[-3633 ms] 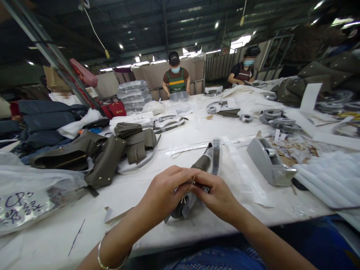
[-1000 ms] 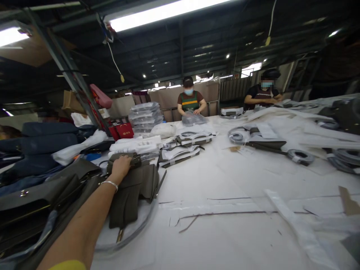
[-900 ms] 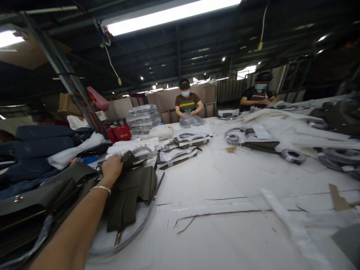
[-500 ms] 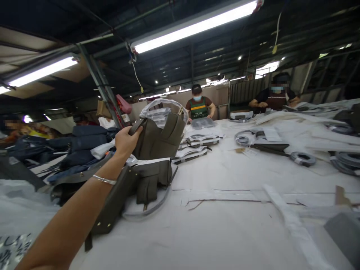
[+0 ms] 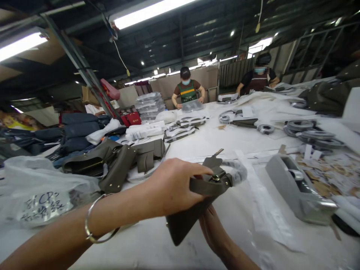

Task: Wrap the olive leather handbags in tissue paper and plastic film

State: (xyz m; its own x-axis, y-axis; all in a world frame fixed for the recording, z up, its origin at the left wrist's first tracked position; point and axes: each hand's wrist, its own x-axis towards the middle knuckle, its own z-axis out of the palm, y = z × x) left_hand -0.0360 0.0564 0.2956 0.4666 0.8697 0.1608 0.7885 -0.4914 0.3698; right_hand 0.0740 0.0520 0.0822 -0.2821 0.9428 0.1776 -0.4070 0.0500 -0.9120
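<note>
Fingers (image 5: 201, 170) of the left hand (image 5: 176, 183) pinching the strap (image 5: 205, 187) of an olive bag (image 5: 185, 221).
Head view: the olive bag is tilted over the near part of the white table (image 5: 135, 249), the right hand (image 5: 213, 228) at its underside; the right fingers are mostly hidden, so their grip cannot be told. The step in hand appears to be two-handed positioning of the bag; a next move would call for steady support from below. At right stands a grey tape dispenser (image 5: 298, 195), with scraps (image 5: 323, 178) beyond; at left lie other olive bags (image 5: 119, 168) and a lettered plastic bag (image 5: 45, 195). A translucent strip (image 5: 267, 217) lies between olive bag and dispenser, a likely obstruction on that side.
</note>
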